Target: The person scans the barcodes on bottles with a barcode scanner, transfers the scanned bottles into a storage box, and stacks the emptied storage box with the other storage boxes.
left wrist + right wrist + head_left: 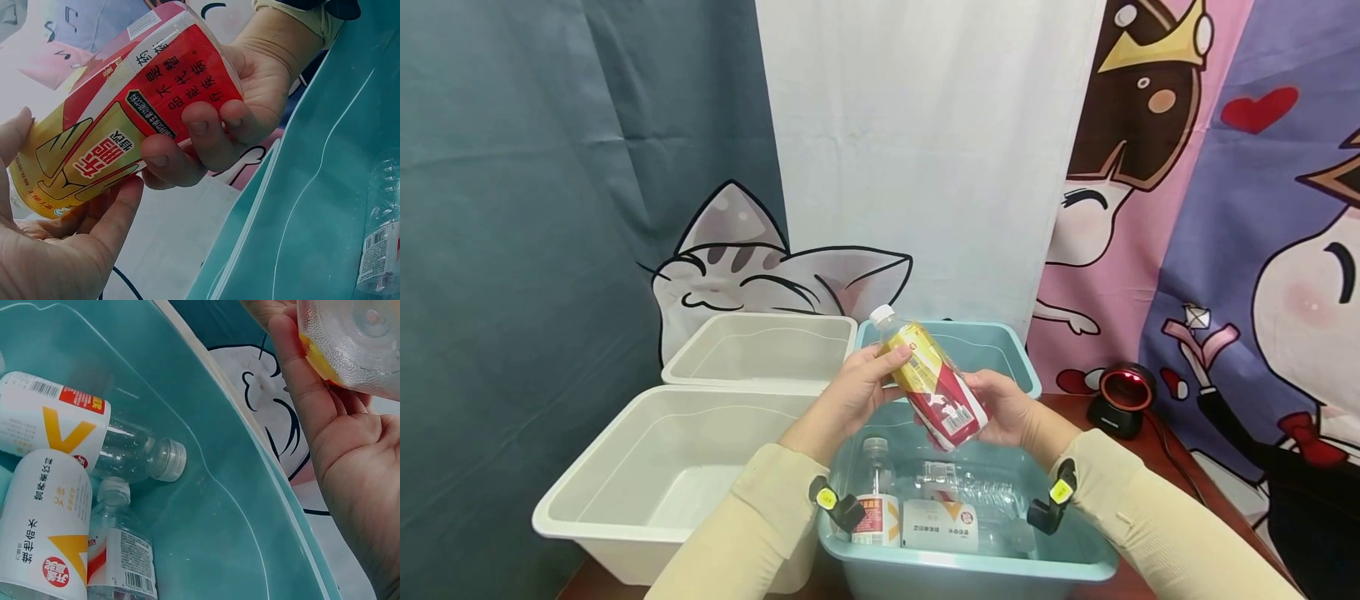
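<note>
The left hand (855, 386) curls its fingers round the capped end of a tilted, clear plastic bottle with a yellow-and-red label (934, 383); the right hand (1006, 406) holds its base end, fingers bent around it. Left of the fingers stands an off-white rectangular plastic tub (640, 454). Below the fingers, a pale-blue rectangular plastic tub (1015, 568) contains clear, white-labelled plastic bottles (940, 525), one upright-leaning, others lying.
</note>
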Demonstrator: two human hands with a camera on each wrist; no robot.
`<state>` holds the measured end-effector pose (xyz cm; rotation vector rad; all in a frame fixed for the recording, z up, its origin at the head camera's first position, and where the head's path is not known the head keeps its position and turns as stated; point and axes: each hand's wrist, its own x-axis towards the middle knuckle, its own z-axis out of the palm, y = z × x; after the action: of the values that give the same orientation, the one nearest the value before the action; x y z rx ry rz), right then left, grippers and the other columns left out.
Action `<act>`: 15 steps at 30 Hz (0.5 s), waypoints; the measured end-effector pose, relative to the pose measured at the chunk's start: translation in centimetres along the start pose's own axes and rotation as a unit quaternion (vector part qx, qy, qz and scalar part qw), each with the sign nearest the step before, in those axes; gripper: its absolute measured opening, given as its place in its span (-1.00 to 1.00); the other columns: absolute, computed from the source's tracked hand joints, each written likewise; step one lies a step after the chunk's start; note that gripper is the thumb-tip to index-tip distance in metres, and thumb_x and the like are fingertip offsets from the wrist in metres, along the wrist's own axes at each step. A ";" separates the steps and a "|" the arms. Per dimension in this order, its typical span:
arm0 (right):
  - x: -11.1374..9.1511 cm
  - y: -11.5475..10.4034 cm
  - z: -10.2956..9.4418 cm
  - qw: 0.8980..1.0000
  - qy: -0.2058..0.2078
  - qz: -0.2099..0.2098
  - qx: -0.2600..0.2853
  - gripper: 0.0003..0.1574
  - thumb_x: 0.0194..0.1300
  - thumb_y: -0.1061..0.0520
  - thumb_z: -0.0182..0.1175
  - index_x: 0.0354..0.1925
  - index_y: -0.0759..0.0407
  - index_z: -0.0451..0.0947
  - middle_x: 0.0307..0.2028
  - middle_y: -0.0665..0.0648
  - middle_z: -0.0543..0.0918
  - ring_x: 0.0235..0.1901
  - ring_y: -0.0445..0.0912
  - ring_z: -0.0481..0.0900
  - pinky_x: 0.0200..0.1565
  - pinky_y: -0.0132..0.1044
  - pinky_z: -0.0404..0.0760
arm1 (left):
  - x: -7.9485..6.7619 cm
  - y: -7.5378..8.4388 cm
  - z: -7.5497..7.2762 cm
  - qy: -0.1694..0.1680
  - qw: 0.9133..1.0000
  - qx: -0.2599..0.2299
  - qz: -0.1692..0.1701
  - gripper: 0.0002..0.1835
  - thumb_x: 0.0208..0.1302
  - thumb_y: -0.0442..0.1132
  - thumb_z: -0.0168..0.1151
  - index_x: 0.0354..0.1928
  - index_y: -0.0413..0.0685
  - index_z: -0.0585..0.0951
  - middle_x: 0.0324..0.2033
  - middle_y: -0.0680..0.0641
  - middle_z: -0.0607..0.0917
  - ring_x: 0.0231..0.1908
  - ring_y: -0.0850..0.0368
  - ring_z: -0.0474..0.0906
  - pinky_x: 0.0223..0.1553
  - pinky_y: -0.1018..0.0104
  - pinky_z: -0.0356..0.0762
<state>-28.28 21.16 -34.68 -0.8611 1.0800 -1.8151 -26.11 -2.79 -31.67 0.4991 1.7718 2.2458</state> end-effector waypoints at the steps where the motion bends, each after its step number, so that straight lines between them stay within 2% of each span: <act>1: 0.0 0.0 0.0 1.000 0.000 0.001 -0.002 -0.41 0.40 -0.19 0.13 0.23 0.11 0.38 0.10 0.12 0.65 0.09 -0.03 0.65 0.12 -0.11 0.65 | 0.0 0.0 0.0 0.001 1.000 0.002 0.000 -0.43 0.45 -0.11 0.17 0.34 -0.33 0.38 0.14 -0.25 0.61 0.05 0.05 0.62 0.22 0.03 0.55; 8: 0.1 0.0 -0.1 1.000 -0.019 0.013 -0.017 -0.42 0.40 -0.17 0.10 0.23 0.10 0.35 0.07 0.11 0.66 0.08 0.01 0.67 0.14 -0.10 0.64 | -0.1 0.0 0.1 0.018 0.999 0.033 0.008 -0.46 0.42 -0.07 0.20 0.29 -0.29 0.47 0.11 -0.20 0.65 0.05 0.05 0.63 0.20 0.13 0.57; 15: 0.1 0.0 -0.1 0.999 -0.025 0.032 -0.019 -0.45 0.37 -0.13 0.08 0.21 0.10 0.38 0.06 0.08 0.67 0.07 -0.04 0.66 0.13 -0.18 0.64 | -0.1 -0.1 0.2 0.024 0.998 0.061 -0.004 -0.43 0.40 -0.03 0.25 0.28 -0.26 0.48 0.12 -0.20 0.66 0.08 -0.02 0.65 0.29 0.05 0.48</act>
<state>-28.37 21.13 -34.71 -0.8807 1.1012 -1.7166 -25.98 -2.66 -31.70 0.4630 1.9400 2.1717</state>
